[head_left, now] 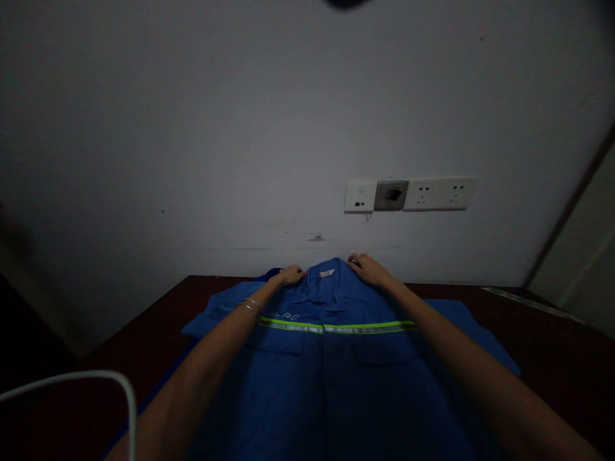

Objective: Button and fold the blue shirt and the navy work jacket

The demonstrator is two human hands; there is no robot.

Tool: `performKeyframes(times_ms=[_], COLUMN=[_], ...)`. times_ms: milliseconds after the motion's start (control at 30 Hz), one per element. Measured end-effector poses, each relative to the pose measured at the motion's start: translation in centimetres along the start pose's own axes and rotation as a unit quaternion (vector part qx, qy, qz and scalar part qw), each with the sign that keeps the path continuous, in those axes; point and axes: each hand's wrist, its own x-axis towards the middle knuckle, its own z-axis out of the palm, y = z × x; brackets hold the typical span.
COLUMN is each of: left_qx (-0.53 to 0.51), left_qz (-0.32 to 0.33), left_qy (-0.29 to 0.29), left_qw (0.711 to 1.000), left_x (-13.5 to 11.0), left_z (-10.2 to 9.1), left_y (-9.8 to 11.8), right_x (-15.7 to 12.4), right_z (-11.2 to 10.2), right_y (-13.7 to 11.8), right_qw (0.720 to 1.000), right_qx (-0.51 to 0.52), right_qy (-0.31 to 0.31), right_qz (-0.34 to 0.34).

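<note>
The room is dim. At the far left a thin white cable [125, 387] arcs over the near corner of the dark brown worktop [144, 320]. Moving right, the left forearm reaches straight out and away from the body, slightly inward, with thin bracelets [250, 306] round the wrist. The left hand [289, 275] is palm down at the left side of the collar [312, 285], its fingers drawn together and curled onto the cloth; in this light I cannot tell whether they pinch the fabric or only press on it.

The blue work shirt [336, 384] lies flat on the worktop, front up and buttoned, its collar at the far edge near the wall [192, 128] and its body running back toward the person. A small white label [327, 273] shows inside the collar, between the two hands. A yellow-green reflective stripe [336, 328] crosses the chest under both forearms, with a flapped pocket just below it on each side.

The right hand [368, 269] lies palm down on the right side of the collar, fingers loosely extended and flat on the cloth, gripping nothing that I can see. Its forearm stretches out long from the lower right, angled inward like the other one.

Above the right hand, a white socket strip [408, 194] is set in the wall.
</note>
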Motion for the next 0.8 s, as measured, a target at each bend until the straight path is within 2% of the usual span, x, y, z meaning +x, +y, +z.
performKeyframes(times_ms=[300,467,533,600,667,733,800], left_qx=[-0.089,-0.157,-0.182,-0.214,-0.261,-0.309,-0.336], left_qz=[0.020,0.023,0.023,0.018,0.009,0.000,-0.001], left_qy=[0.013,0.026,0.010,-0.021,-0.092,-0.178,-0.214], left_qw=[0.996,0.987,0.983,0.976,0.961,0.934,0.917], left_x=[1.0,1.1,1.0,0.7,0.3,-0.2,-0.5], left_z=[-0.4,-0.7,-0.7,-0.7,-0.8,-1.1,-1.5], left_y=[-0.7,-0.2,0.2,0.6,1.0,1.3,1.6], right_x=[0.7,0.5,0.1,-0.4,-0.7,-0.8,-0.7], right_z=[2.3,2.0,1.4,0.8,0.3,-0.1,-0.4], right_y=[0.7,1.1,1.0,0.6,0.1,-0.4,-0.7], right_qw=[0.997,0.988,0.986,0.987,0.987,0.985,0.983], right_qx=[-0.013,0.000,0.027,0.069,0.104,0.122,0.134], right_qy=[0.049,0.153,0.163,0.140,0.116,0.114,0.122], right_qz=[0.058,0.010,-0.013,-0.027,-0.033,-0.035,-0.034])
